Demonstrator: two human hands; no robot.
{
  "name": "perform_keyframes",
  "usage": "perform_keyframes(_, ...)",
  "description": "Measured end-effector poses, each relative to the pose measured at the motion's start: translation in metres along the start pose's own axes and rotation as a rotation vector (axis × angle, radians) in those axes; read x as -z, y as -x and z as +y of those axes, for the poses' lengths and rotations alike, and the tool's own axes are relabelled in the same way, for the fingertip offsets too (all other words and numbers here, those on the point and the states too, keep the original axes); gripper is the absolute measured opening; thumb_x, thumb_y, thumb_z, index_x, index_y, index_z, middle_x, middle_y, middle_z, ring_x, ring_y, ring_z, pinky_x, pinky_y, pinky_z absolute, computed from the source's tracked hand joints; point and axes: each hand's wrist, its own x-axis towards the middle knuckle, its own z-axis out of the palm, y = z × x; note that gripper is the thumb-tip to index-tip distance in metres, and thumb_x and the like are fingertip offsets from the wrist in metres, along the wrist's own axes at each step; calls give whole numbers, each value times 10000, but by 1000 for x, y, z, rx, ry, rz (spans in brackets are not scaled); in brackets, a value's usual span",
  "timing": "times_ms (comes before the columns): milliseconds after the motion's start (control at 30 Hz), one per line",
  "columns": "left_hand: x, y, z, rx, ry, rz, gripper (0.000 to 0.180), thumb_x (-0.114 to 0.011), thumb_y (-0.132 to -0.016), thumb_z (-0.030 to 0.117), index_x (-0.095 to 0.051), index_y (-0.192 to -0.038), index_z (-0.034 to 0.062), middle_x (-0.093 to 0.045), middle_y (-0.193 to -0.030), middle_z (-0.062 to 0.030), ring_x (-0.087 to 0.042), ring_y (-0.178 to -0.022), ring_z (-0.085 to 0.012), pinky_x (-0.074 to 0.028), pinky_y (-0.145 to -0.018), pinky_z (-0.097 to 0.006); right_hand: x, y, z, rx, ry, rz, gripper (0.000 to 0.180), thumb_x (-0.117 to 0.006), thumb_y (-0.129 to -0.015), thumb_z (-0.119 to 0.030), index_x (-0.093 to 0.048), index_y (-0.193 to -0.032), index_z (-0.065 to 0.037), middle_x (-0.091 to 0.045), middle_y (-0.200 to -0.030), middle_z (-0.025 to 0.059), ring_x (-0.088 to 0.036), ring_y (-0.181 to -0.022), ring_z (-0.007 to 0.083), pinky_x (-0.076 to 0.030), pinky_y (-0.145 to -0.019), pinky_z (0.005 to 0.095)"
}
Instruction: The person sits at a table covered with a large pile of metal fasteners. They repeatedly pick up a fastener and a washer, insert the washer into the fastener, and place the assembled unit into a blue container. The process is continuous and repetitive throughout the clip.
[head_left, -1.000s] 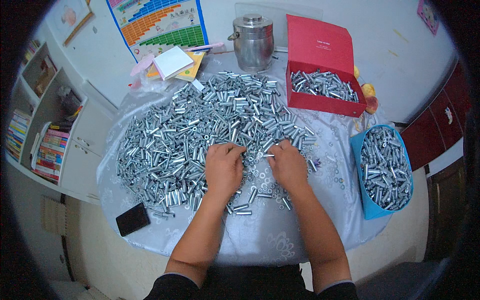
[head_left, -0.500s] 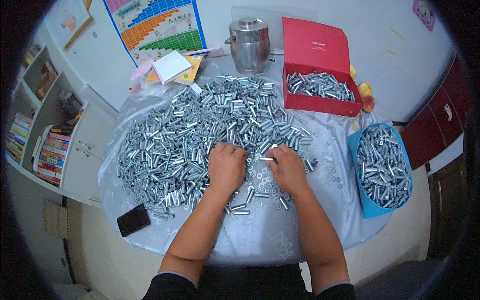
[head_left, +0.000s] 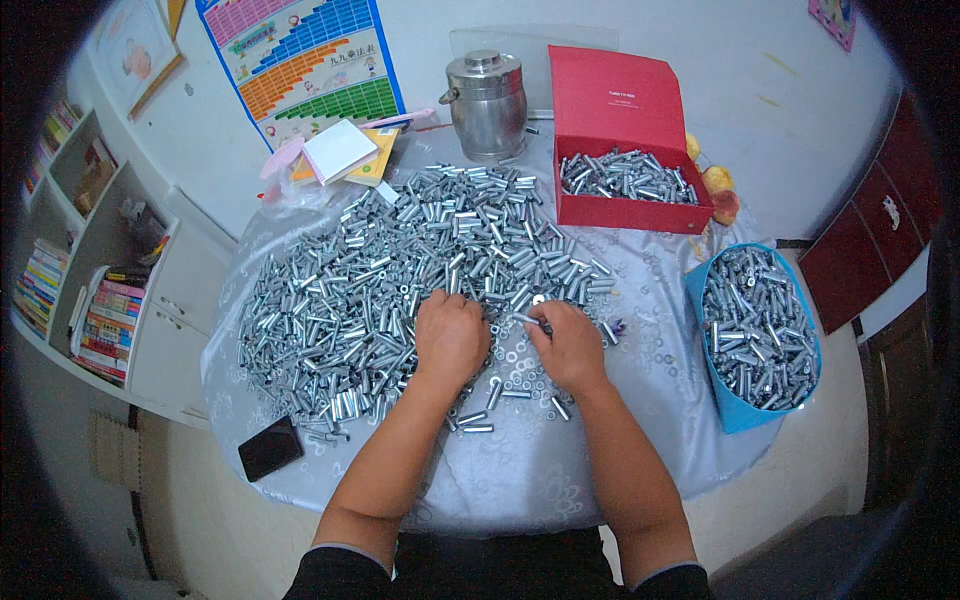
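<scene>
A wide heap of shiny metal sleeves (head_left: pixel 340 310) covers much of the cloth-covered table. My left hand (head_left: pixel 452 338) rests at the heap's near right side, fingers curled down. What its fingertips hold, if anything, is hidden. Just to the right, my right hand (head_left: pixel 566 346) pinches one metal sleeve (head_left: pixel 525 319) between thumb and fingers, its free end pointing left toward the other hand. Between and below the hands lie loose washers (head_left: pixel 520 368) and a few separate sleeves, one of them a lone sleeve (head_left: pixel 476 429) near my left wrist.
A blue basket (head_left: pixel 712 375) full of metal pieces stands at the right. Behind are an open red box (head_left: pixel 625 212) with more pieces, a steel pot (head_left: pixel 487 110) and notepads (head_left: pixel 340 152). A black phone (head_left: pixel 270 449) lies at the near left table edge; a bookshelf (head_left: pixel 150 300) stands beyond.
The whole view has shifted slightly. Both hands stay at nearly the same spot by the heap. The sleeve in my right hand now tilts, where it lay nearly level before.
</scene>
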Motion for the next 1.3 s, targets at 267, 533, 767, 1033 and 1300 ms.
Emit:
perform_keyframes(267, 5, 1, -13, -231, -18, -95, 133, -602, -723, 143, -685, -705, 40, -632, -729, -115, -575, -788, -284, -472, -742, -397, 4, 2, -3, -20, -36, 14, 194, -655, -806, -176, -639, -946, -41, -646, -889, 139, -622, -853, 320, -484, -747, 413)
perform_keyframes(533, 4, 3, -15, -216, 25, -143, 123, -610, -721, 119, -688, -783, 45, -641, -759, -115, -589, -786, -296, -484, -733, -404, 4, 3, -1, -13, -36, -5, 187, -665, -800, -175, -636, -929, -43, -644, -860, 135, -624, -833, 316, -484, -733, 412)
perform_keyframes(767, 18, 8, -25, -96, 415, -154, 151, -671, -772, 140, -699, -897, 62, -655, -855, -128, -595, -884, -319, -482, -776, -423, 1, 3, 0, 14, -38, 37, 168, -667, -795, -170, -637, -909, -50, -637, -826, 124, -622, -806, 307, -486, -705, 405)
perform_keyframes(1033, 12, 0, -14, -121, 149, -84, 134, -666, -759, 152, -688, -853, 59, -608, -823, -122, -580, -840, -318, -483, -745, -426, 0, 3, 2, 30, -18, 46, 159, -670, -788, -171, -644, -895, -57, -638, -819, 119, -620, -786, 303, -485, -702, 404)
perform_keyframes(1300, -3, -1, -13, -93, 70, -119, 140, -676, -753, 150, -664, -850, 49, -601, -871, -130, -570, -877, -334, -477, -765, -421, 0, 4, 2, 2, -21, 26, 185, -685, -770, -154, -650, -925, -60, -632, -812, 115, -623, -795, 307, -487, -704, 405)
